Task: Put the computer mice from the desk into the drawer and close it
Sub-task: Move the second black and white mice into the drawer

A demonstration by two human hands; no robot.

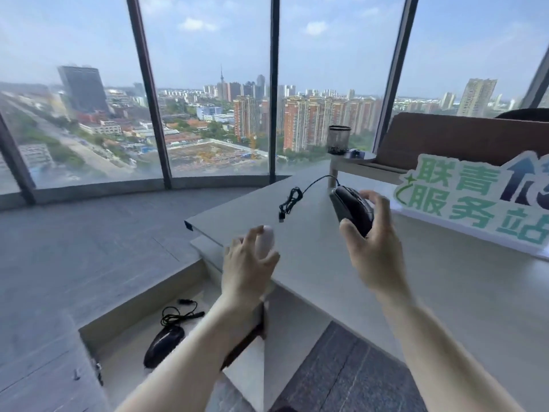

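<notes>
The glossy black corded computer mouse (352, 210) is a rounded, tapered plastic shell, lifted just above the pale grey matte counter (326, 263). Its thin black cable (292, 200) runs off the nose and lies in a bunched coil on the counter top, the plug end hanging at the coil's near side. The right hand (372, 251) holds this mouse from the near end, thumb on its left flank and the fingers (378, 203) curled over the right side, closed on the shell.

The small pale pinkish-white smooth oval mouse (266, 243) sits in the left hand (246, 267) near the counter's front corner, gripped between thumb and curled fingers; motion blur hides its details.

Below, the open light grey flat-bottomed drawer (139, 310) holds a second shiny black wired mouse (163, 346) lying on the drawer floor, its cord loosely looped beyond it.

At the right on the counter stands a white-edged cut-out sign with green characters (463, 203). Farther back, a dark mesh cylindrical cup (338, 139) stands on a small round side table (361, 158) by the curved glass windows.
</notes>
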